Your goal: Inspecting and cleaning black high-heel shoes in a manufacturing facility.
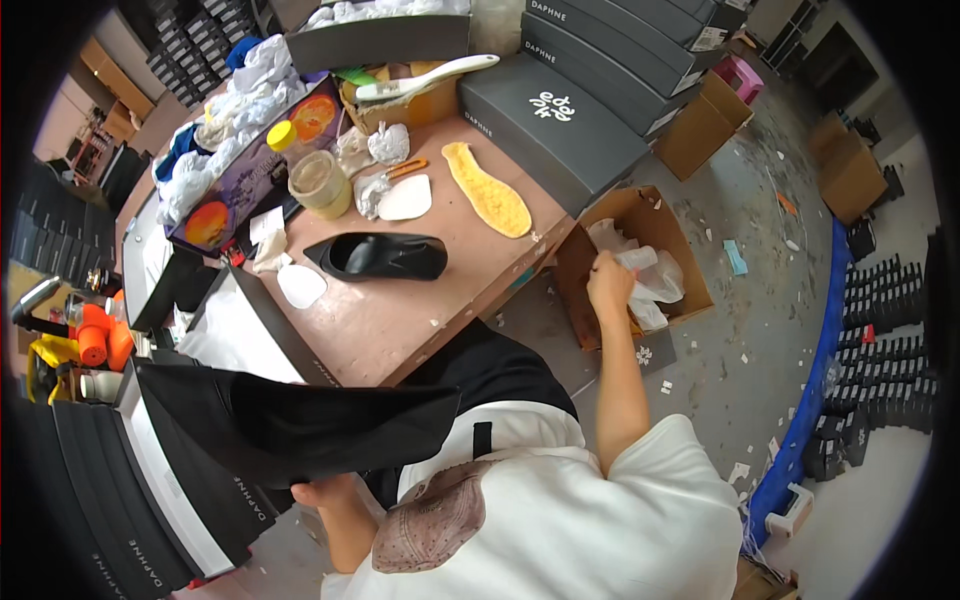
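Note:
My left hand [325, 492] is low in the view, closed on the end of a long black boot [300, 425] that stretches left over stacked grey shoe boxes [170, 490]. My right hand [608, 280] reaches into an open cardboard box [690, 290] on the floor. Its fingers are closed on a crumpled clear plastic bag [645, 265] among more white wrapping. A black shoe [380, 257] lies on its side on the brown worktable [400, 320], apart from both hands.
On the table lie a yellow insole [487, 190], a white insole [405, 198], a beige tub [320, 183] and a purple box [250, 170] of white rags. Grey shoe boxes [555, 120] stand behind. Orange spools [100, 340] sit at left. Scraps litter the concrete floor [760, 300].

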Tool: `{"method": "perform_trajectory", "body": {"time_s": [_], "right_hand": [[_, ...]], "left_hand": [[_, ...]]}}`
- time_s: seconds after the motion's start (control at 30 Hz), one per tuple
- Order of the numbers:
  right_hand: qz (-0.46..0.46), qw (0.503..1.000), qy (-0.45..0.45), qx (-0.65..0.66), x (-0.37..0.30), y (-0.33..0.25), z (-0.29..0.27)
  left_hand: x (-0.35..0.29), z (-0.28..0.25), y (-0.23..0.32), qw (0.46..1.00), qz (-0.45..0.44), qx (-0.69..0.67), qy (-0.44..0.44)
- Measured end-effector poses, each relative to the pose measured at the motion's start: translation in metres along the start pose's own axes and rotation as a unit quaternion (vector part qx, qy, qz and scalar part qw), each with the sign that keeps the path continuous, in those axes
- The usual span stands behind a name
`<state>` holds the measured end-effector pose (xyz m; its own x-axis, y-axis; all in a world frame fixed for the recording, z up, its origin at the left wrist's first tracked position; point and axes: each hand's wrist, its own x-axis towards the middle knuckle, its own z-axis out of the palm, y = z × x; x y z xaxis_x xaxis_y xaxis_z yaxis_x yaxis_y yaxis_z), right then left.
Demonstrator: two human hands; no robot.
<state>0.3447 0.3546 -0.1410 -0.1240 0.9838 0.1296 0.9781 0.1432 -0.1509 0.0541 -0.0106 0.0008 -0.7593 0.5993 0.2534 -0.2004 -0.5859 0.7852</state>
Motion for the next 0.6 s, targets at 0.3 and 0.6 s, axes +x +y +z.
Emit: {"method": "perform_trajectory", "body": {"time_s": [0.3, 0.6], "right_hand": [[0.216, 0.968, -0.125, -0.020, 0.029, 0.100, 0.012], [-0.009, 0.452, -0.085, 0.888, 0.043, 0.046, -0.087]], "left_hand": [[0.001, 0.000, 0.004, 0.998, 0.006, 0.064, 0.017], [0.025, 0.034, 0.011, 0.994, 0.019, -0.011, -0.104]]}}
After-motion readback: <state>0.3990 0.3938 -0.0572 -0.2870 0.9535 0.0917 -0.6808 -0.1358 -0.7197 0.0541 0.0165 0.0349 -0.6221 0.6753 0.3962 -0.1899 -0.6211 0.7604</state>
